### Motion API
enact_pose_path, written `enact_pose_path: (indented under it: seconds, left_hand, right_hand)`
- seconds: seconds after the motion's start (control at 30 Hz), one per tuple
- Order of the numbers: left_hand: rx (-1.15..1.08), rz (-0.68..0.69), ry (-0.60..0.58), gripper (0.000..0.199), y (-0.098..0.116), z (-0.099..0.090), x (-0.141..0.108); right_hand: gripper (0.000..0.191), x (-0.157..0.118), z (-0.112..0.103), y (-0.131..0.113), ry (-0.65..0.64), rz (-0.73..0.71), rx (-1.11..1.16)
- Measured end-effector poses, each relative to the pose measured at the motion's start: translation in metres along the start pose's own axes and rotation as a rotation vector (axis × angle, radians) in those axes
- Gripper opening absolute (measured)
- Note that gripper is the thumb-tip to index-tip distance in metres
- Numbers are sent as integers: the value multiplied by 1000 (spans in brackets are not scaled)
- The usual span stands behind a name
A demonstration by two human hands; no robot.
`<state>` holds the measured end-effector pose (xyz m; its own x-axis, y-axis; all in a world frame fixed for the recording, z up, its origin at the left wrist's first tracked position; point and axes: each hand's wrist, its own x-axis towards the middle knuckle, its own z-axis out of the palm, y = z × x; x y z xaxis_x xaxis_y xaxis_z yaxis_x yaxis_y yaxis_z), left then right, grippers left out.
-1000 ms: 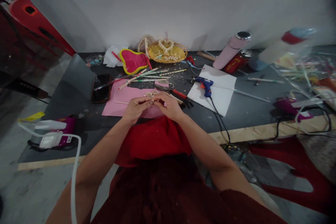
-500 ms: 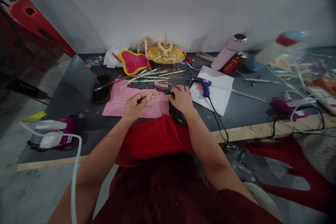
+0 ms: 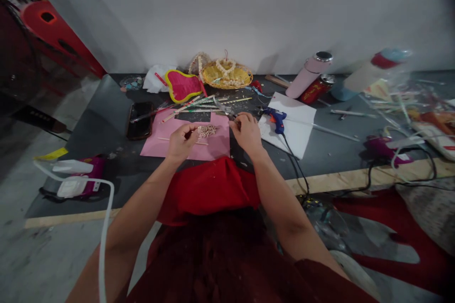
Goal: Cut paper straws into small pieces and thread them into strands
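Over the pink paper (image 3: 152, 144), my left hand (image 3: 183, 142) pinches the near end of a small cluster of pale beads or cut pieces (image 3: 208, 130). My right hand (image 3: 247, 132) is closed around the dark handle of a metal tool, perhaps pliers or scissors (image 3: 222, 107), whose jaws point up and left. A thin pale stick (image 3: 192, 142) lies on the paper beside my left hand. Behind the paper lie several patterned paper straws or sticks (image 3: 206, 105).
A blue glue gun (image 3: 278, 120) rests on white paper (image 3: 298, 135) at right. Behind stand a yellow basket (image 3: 245, 75), a pink flask (image 3: 305, 78) and a red can (image 3: 317, 89). A phone (image 3: 140, 120) lies left; a white cable (image 3: 106, 218) hangs near my left arm.
The metal tool has been lifted from the paper in my right hand, and its jaws now point up. My left hand stays at the cluster. The view has shifted slightly.
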<state>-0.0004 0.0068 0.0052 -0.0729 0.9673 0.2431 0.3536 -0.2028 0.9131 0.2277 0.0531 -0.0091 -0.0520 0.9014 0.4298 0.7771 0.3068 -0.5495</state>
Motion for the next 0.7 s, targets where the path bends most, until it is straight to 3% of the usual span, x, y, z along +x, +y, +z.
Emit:
enact_pose_path:
  seconds: [0.1, 0.17, 0.23, 0.47, 0.6, 0.7]
  left_hand:
    - [20, 7, -1, 20, 1, 0, 0]
    - [17, 14, -3, 20, 1, 0, 1]
    - [10, 12, 2, 21, 1, 0, 1]
    - [-5, -29, 27, 20, 1, -3, 3]
    - [15, 0, 39, 19, -1, -2, 3]
    - [89, 53, 80, 18, -2, -3, 3]
  right_hand:
    - [32, 3, 0, -3, 70, 195, 521]
    - [37, 4, -2, -7, -3, 352, 839]
    - [41, 3, -3, -12, -138, 442, 1014]
    - [26, -7, -2, -21, -396, 404, 1237]
    - [35, -11, -9, -23, -536, 363, 1352]
    - [32, -12, -15, -25, -586, 261, 1308]
